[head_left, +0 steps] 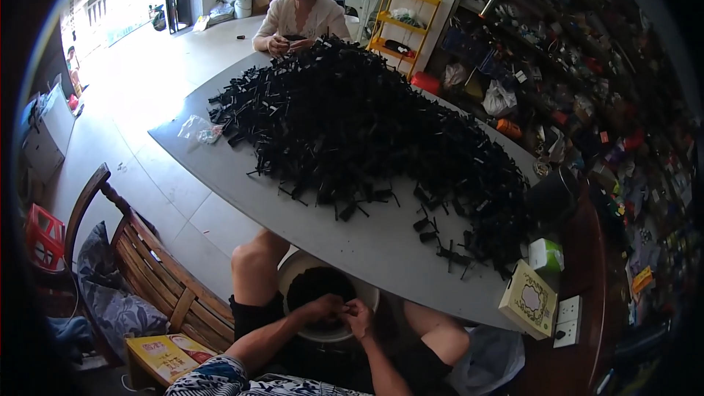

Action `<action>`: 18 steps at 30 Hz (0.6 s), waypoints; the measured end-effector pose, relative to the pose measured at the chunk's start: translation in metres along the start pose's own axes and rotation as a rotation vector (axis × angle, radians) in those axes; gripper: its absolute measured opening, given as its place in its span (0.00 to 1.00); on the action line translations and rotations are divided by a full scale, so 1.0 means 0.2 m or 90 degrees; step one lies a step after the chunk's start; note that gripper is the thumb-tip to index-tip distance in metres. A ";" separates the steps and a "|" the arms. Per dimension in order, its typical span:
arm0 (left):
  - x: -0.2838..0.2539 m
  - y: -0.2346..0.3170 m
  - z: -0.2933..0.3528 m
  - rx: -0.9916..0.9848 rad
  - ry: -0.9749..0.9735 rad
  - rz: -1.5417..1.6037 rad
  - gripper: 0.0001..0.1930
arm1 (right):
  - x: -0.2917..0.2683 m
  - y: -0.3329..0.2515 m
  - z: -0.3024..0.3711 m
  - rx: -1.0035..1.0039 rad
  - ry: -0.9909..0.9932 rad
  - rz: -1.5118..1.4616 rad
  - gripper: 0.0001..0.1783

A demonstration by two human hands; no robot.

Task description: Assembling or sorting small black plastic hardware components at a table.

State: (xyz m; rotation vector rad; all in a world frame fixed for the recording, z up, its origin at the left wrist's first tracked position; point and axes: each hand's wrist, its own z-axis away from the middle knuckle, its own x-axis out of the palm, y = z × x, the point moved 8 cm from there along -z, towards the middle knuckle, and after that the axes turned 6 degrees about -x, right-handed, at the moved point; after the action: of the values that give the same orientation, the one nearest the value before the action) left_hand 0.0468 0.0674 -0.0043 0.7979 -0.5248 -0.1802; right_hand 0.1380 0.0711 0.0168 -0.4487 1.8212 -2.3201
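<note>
My left hand [324, 309] and my right hand [358, 317] meet over a pale round basin [372, 295] between my knees. The fingers of both are pinched together at one spot. What they hold is too small and dark to make out. Inside the basin lies a mass of black pieces [317, 286]. On the grey table [308, 218] just beyond is a large heap of small black parts [359, 117], many with a thin stem sticking out. Several loose black parts [427, 229] lie at the near edge of the heap.
Across the table sits another person [304, 11], hands at the heap's far edge. A clear plastic bag [199, 130] lies on the table's left. A patterned box [529, 299], a tissue pack [546, 255] and a dark bucket [551, 194] stand right. A wooden chair [158, 264] is at left.
</note>
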 end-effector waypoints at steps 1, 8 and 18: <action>-0.01 -0.02 -0.02 0.027 0.006 0.001 0.12 | 0.01 0.00 0.01 0.002 0.000 0.000 0.12; 0.10 0.04 0.06 0.107 0.133 0.161 0.10 | -0.03 0.05 0.02 -0.008 0.100 0.059 0.08; 0.00 0.04 0.04 0.234 0.309 -0.029 0.10 | -0.06 0.00 0.01 -0.111 0.133 0.308 0.10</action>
State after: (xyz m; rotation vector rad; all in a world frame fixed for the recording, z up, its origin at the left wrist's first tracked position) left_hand 0.0424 0.0680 0.0063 1.1706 -0.0774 0.0741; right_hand 0.1503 0.0733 0.0147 0.2088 1.9600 -1.9437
